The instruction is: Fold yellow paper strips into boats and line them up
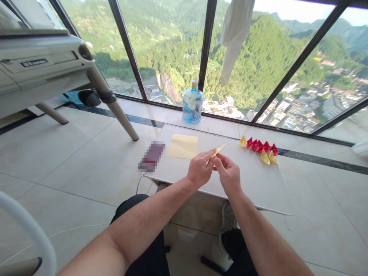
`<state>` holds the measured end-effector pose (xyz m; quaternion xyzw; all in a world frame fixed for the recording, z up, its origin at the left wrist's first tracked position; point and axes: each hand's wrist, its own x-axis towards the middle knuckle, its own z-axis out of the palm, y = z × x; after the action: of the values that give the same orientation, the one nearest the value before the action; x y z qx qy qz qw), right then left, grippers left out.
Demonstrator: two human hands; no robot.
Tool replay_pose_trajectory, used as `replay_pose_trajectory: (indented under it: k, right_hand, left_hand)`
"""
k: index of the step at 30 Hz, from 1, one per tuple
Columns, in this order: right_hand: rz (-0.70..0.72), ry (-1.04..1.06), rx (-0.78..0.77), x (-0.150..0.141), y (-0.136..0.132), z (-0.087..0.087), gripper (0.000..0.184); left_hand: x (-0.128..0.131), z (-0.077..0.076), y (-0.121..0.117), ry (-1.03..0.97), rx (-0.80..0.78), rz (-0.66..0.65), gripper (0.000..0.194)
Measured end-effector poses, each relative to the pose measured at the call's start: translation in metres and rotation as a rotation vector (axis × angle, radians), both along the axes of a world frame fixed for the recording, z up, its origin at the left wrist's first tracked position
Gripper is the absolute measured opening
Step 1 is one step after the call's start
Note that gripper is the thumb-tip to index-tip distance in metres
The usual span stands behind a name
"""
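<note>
Above the white low table, both hands are closed on one small folded piece of yellow paper, whose pointed tip sticks up past the fingers. My left hand grips it from the left, and my right hand pinches it from the right; the fingers hide its lower part. A flat stack of yellow paper sheets lies on the table, left of and beyond my hands. To the right stand red folded paper pieces in a row, with a yellow folded paper piece at one end and two yellow ones in front.
A pixelated phone-like object with a white cable lies at the table's left edge. Behind the table stands a blue water jug by the windows. A grey-legged machine occupies the left. My legs are below the table's near edge.
</note>
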<state>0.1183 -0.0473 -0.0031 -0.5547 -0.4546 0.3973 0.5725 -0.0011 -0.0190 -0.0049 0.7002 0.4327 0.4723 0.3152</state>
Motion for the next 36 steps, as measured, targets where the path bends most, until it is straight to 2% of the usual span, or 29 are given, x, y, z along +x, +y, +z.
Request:
replay_pose_trajectory:
  k: [3,6,8,10,11,13,15,18,22,26,36]
  right_hand:
    - [-0.009,-0.045,0.004,-0.001,0.001,-0.002,0.043]
    - [-0.099,-0.108,-0.054,0.01,0.003,-0.004,0.037]
    - [-0.116,-0.163,-0.098,0.019,0.004,-0.003,0.035]
    - [-0.083,-0.206,-0.12,0.027,0.004,0.0,0.034]
    - [-0.045,-0.212,-0.121,0.031,0.004,0.002,0.034]
    - [0.018,-0.195,-0.121,0.036,0.003,0.006,0.033]
    - [0.072,-0.164,-0.136,0.038,0.003,0.007,0.032]
    - [0.124,-0.13,-0.166,0.039,0.003,0.007,0.032]
    - [0.104,-0.106,-0.171,0.04,0.004,0.007,0.03]
    - [0.147,-0.096,-0.173,0.043,0.004,0.006,0.028]
    - [0.181,-0.004,-0.077,0.043,0.003,0.006,0.024]
  left_hand:
    - [0.003,-0.002,-0.007,0.09,0.111,-0.086,0.043]
    - [0.002,0.0,-0.006,-0.004,0.042,-0.05,0.04]
    - [-0.002,0.003,0.002,-0.115,-0.048,0.051,0.037]
    - [-0.007,0.006,0.013,-0.214,-0.189,0.129,0.045]
    - [-0.009,0.007,0.018,-0.267,-0.301,0.118,0.046]
    - [-0.013,0.009,0.025,-0.341,-0.536,-0.009,0.027]
    - [-0.015,0.01,0.026,-0.401,-0.623,-0.115,0.016]
    - [-0.016,0.013,0.024,-0.436,-0.625,-0.169,0.015]
    - [-0.017,0.016,0.021,-0.395,-0.653,-0.201,0.012]
    - [-0.016,0.017,0.021,-0.384,-0.653,-0.213,0.009]
    - [-0.022,0.024,0.019,-0.455,-0.725,-0.229,0.011]
